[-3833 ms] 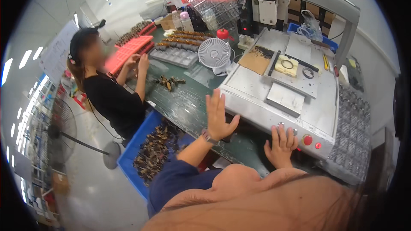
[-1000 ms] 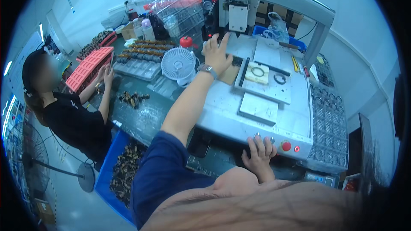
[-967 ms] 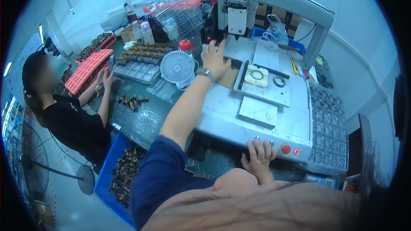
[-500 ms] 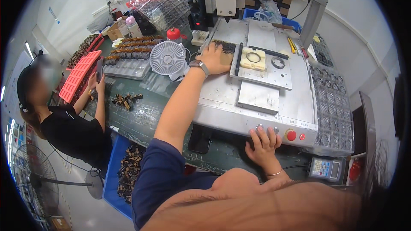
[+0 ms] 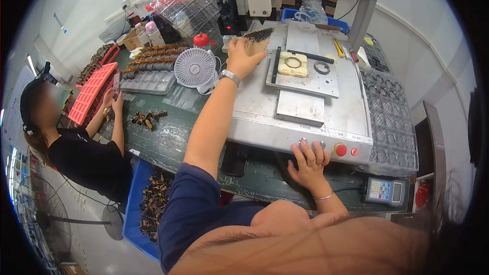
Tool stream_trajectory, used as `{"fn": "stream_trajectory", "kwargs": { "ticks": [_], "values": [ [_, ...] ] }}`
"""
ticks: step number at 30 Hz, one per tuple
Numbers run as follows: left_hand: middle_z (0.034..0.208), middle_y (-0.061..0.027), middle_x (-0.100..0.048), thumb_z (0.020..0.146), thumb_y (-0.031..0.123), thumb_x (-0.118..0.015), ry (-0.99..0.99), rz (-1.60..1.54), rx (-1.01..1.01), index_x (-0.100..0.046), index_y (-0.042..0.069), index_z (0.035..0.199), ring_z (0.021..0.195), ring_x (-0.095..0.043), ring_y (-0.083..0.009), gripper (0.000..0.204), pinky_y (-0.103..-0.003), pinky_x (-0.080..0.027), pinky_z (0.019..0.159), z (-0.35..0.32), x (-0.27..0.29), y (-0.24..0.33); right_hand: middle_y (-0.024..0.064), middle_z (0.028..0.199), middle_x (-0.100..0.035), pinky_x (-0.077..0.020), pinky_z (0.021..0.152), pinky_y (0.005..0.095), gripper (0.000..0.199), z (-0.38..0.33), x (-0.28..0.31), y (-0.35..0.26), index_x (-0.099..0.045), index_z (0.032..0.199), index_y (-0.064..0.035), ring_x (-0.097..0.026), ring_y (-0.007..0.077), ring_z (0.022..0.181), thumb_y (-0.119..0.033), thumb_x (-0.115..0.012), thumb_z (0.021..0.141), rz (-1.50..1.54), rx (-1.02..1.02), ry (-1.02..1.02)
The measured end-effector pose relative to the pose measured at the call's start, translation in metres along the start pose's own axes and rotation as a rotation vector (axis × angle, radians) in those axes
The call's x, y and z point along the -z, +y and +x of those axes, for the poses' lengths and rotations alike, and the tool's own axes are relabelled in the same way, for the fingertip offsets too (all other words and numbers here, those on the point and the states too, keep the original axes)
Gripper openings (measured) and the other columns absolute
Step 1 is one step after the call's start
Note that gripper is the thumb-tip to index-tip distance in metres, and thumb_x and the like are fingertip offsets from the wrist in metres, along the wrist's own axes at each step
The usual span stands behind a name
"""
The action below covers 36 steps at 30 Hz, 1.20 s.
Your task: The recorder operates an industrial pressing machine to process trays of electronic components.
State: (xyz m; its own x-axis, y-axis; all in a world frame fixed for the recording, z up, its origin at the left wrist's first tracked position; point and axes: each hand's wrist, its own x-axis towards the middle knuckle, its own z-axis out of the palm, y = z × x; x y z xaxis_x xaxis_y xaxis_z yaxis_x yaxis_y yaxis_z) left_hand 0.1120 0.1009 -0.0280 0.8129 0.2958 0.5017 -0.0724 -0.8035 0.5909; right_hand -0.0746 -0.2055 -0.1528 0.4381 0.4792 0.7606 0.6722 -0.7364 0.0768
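**Left hand lifts a tan tray, right hand rests on the machine's front edge**

Head view: the left hand (image 5: 243, 57) grips a tan tray (image 5: 257, 42) of dark small parts, too small to identify; the palm hides the tray's near end. Just left of the wrist stands a small white fan (image 5: 195, 67). The right hand (image 5: 308, 164) lies open, fingers spread on the grey machine table (image 5: 300, 107), fingertips beside a red button (image 5: 341, 149). Beyond it, a cream fixture (image 5: 292, 64)

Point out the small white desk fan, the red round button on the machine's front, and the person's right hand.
small white desk fan (image 5: 195, 67), head view, centre of its round grille.
red round button (image 5: 341, 149), head view, its cap.
right hand (image 5: 308, 163), head view, back of the hand.
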Motion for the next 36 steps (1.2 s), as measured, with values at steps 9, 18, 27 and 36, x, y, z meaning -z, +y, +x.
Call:
{"fn": "stream_trajectory", "kwargs": {
  "ticks": [9,18,27,36],
  "values": [
    [0.132,-0.0222,-0.033,0.071,0.042,-0.078,0.050,-0.382,0.204,-0.051,-0.003,0.126,0.116,-0.045,-0.0286,0.076,-0.035,-0.043,0.097,0.012,-0.009,-0.020,0.0028,0.138,-0.047,-0.0117,0.111,0.0451,0.056,0.000,0.003,-0.001,-0.059,0.128,-0.0222,-0.029,0.0285,0.136,-0.028,-0.068,0.072,0.000,0.009,0.010],
    [0.131,-0.0202,-0.042,0.066,0.056,-0.074,0.026,-0.050,0.130,-0.054,0.007,0.125,0.128,-0.040,-0.0373,0.080,-0.046,-0.036,0.103,-0.003,-0.001,0.005,0.0020,0.135,-0.048,-0.0135,0.110,0.0461,0.054,0.001,-0.003,-0.004,-0.059,0.126,-0.0233,-0.031,0.0278,0.134,-0.024,-0.067,0.072,-0.037,-0.012,0.056],
    [0.130,-0.0184,-0.043,0.068,0.052,-0.075,0.013,0.051,0.015,-0.055,0.006,0.125,0.124,-0.041,-0.0360,0.076,-0.043,-0.037,0.103,-0.011,0.002,0.013,0.0016,0.131,-0.049,-0.0148,0.110,0.0469,0.049,0.006,-0.004,-0.010,-0.060,0.121,-0.0235,-0.033,0.0285,0.132,-0.020,-0.066,0.073,-0.070,-0.042,0.100],
    [0.125,-0.0180,-0.048,0.067,0.050,-0.077,0.051,0.062,-0.093,-0.055,0.006,0.123,0.120,-0.042,-0.0367,0.074,-0.044,-0.037,0.102,-0.012,-0.005,0.013,0.0011,0.131,-0.050,-0.0159,0.109,0.0472,0.048,0.004,-0.005,-0.010,-0.060,0.121,-0.0237,-0.033,0.0285,0.132,-0.019,-0.065,0.073,-0.090,-0.052,0.096]
  ]
}}
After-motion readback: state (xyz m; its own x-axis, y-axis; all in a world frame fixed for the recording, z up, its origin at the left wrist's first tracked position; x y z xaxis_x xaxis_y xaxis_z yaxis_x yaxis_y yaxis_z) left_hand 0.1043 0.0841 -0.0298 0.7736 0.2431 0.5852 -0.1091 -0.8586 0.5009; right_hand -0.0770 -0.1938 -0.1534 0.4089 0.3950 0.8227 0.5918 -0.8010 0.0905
